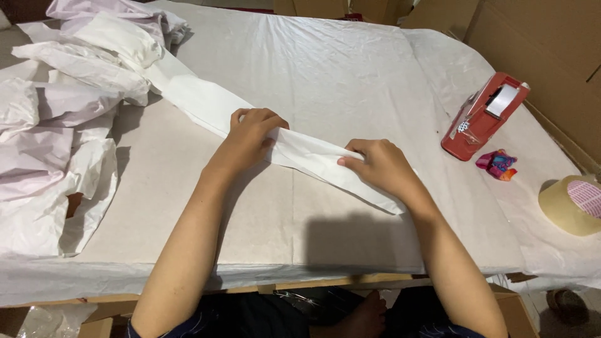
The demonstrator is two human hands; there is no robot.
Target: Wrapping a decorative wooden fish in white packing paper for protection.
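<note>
A long folded strip of white tissue paper lies diagonally across the paper-covered table. My left hand presses on the strip near its middle, fingers bent over its upper edge. My right hand pinches the strip closer to its lower right end, thumb and fingers closed on the fold. The strip's far end runs up into a heap of white paper at the upper left.
A pile of crumpled white tissue sheets fills the left side. At the right stand a red tape dispenser, a small pink and blue wrapped item and a roll of tan tape. Cardboard boxes rise behind.
</note>
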